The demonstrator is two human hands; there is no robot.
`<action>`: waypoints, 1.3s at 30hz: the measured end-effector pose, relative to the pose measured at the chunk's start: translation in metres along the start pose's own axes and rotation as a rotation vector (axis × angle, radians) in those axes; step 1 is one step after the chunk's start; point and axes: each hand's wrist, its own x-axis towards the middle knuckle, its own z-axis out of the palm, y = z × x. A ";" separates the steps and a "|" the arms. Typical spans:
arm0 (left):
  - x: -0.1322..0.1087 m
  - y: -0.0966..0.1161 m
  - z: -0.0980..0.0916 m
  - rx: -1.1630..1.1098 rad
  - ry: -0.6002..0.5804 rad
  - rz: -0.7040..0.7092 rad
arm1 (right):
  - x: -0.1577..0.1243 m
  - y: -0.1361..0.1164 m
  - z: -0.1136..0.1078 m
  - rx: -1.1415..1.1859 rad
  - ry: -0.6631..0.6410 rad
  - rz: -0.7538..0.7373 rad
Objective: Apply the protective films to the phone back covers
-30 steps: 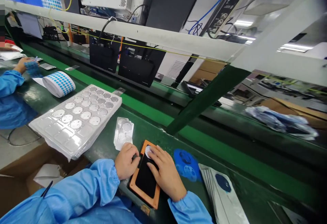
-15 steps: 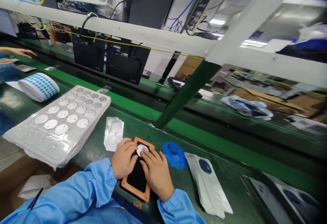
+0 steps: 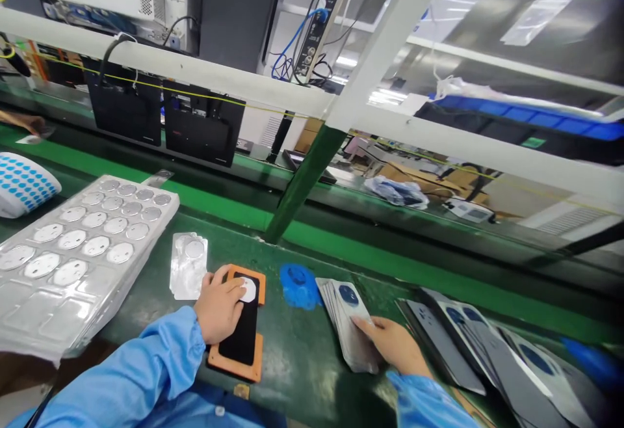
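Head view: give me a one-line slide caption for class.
Left hand on a white disc within an orange frame; right hand on fanned pale sheets.

Glossy clear plastic tray (image 3: 95, 285) is gleaming toward the smooth worktop's (image 3: 287, 350) left end, while the black panel (image 3: 244, 332) is looking matt.

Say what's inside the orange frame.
A black slab sits in the orange frame, a white disc on its far end. The left hand covers part of both; beneath the slab is hidden.
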 end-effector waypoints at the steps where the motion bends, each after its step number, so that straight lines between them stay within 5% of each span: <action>1: -0.001 0.000 0.001 -0.014 0.025 -0.011 | 0.000 0.001 -0.001 0.008 0.000 0.010; 8: -0.007 0.004 -0.007 -0.304 0.268 -0.163 | -0.013 -0.010 -0.034 0.255 0.000 0.097; 11: -0.007 0.024 -0.018 -0.590 0.216 -0.337 | -0.057 -0.054 -0.029 0.832 -0.085 0.137; 14: -0.006 0.048 -0.021 -1.013 0.081 -0.443 | -0.125 -0.118 0.010 1.175 -0.226 -0.023; 16: -0.006 0.056 -0.021 -1.246 -0.001 -0.454 | -0.168 -0.152 0.039 1.129 -0.279 -0.147; 19: -0.013 0.053 -0.023 -1.350 -0.051 -0.519 | -0.200 -0.178 0.063 0.844 -0.101 -0.442; 22: -0.026 0.043 -0.031 -1.317 -0.006 -0.585 | -0.197 -0.187 0.061 0.518 0.179 -0.741; 26: -0.040 0.036 -0.037 -1.271 -0.024 -0.563 | -0.183 -0.198 0.051 0.275 0.138 -1.034; 32: -0.045 0.032 -0.031 -1.136 -0.033 -0.502 | -0.184 -0.204 0.052 0.120 0.079 -1.139; 39: -0.043 0.037 -0.024 -1.103 -0.027 -0.476 | -0.179 -0.195 0.056 0.088 0.179 -1.221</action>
